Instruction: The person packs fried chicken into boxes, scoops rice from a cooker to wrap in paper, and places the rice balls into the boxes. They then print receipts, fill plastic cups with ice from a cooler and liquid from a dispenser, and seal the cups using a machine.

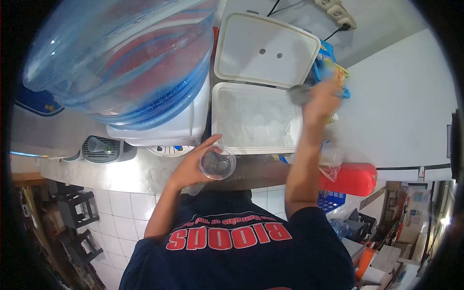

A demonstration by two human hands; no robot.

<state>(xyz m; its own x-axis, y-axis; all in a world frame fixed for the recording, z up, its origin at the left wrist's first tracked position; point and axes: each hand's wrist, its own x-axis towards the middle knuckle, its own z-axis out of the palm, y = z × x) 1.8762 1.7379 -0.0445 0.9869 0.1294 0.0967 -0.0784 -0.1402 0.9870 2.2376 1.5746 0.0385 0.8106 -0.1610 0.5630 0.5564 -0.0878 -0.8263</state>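
My left hand (191,166) is wrapped round a clear plastic cup (217,163), its open mouth facing up, just in front of the ice box. Nothing can be made out inside the cup. My right hand (325,102), smeared by motion, grips a grey scoop (299,95) over the right edge of the box. What the scoop carries is too blurred to tell. Between and beyond my hands stands the white ice box (217,116), holding whitish ice (258,116). Its lid (266,48) is raised at the back.
A large blue water bottle (140,63) sits on a white dispenser (159,137) to the left. Blue packaging (328,50) and a red container (350,179) are at the right. The metal counter (145,169) has a curved front edge. A power strip (337,10) lies behind.
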